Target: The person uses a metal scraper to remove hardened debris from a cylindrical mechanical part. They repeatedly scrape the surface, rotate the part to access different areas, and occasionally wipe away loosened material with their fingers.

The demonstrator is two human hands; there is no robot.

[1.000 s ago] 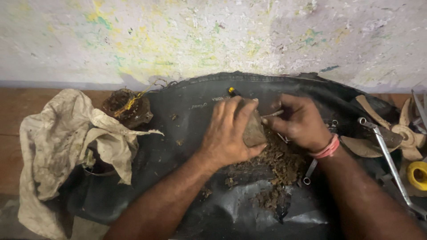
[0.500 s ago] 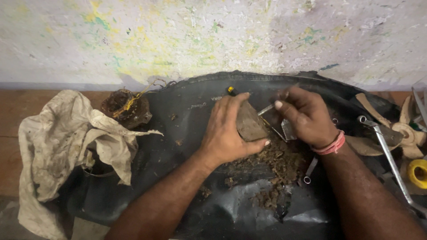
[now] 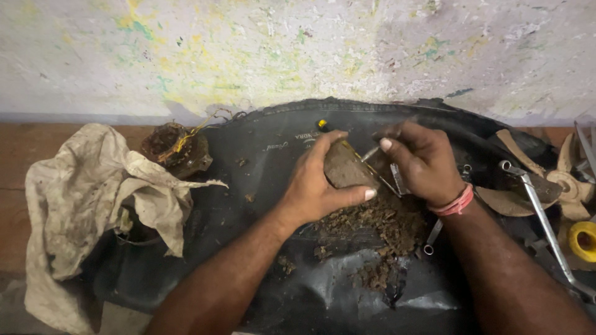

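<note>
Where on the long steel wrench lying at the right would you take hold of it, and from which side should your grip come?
Take the long steel wrench at mid-shaft, from above. The bare bar lies flat and slanted, while its upper ring end sits crowded against the fan blades.

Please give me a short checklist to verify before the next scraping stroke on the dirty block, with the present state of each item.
1. Left hand grips the grimy block firmly: ok.
2. Right hand holds the thin metal tool against the block: ok.
3. Left fingertips away from the tool tip: cannot tell.
4. Scraped debris pile lands on the black rubber sheet: ok.
5. Wrench lies apart from both hands: ok.
</note>
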